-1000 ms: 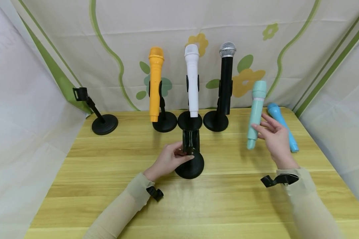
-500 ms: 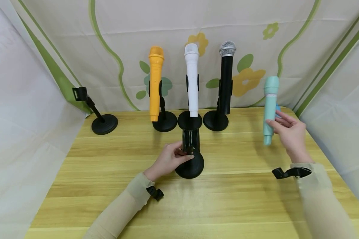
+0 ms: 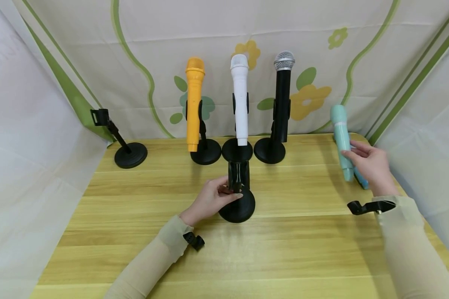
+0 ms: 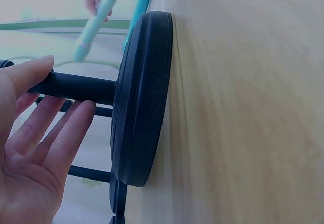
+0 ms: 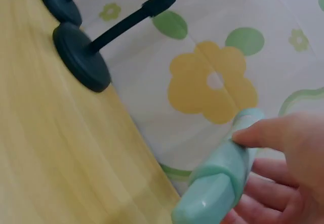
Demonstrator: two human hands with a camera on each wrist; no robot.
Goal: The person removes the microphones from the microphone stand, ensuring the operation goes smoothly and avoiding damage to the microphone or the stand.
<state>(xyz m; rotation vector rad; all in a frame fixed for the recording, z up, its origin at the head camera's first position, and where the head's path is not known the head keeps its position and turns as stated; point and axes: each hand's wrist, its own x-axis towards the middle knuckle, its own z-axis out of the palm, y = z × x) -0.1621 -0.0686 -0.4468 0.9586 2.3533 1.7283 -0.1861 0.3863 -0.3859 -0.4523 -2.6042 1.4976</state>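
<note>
Pinching a mint-green mic in the fingers of the right hand, tilted above the bench's right end, partly hiding a blue mic. Also gripping a black stand by its post, left hand.

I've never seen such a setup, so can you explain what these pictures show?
No machine here, just a person's two bare hands. The wide picture comes from a head-worn camera, the others from a camera on each wrist. The left hand holds a black stand by its post; the right hand holds a mint microphone. A blue microphone lies on the wooden table, partly hidden. At the back, an orange microphone, a white microphone and a black microphone sit in three stands; an empty stand is farther left.
</note>
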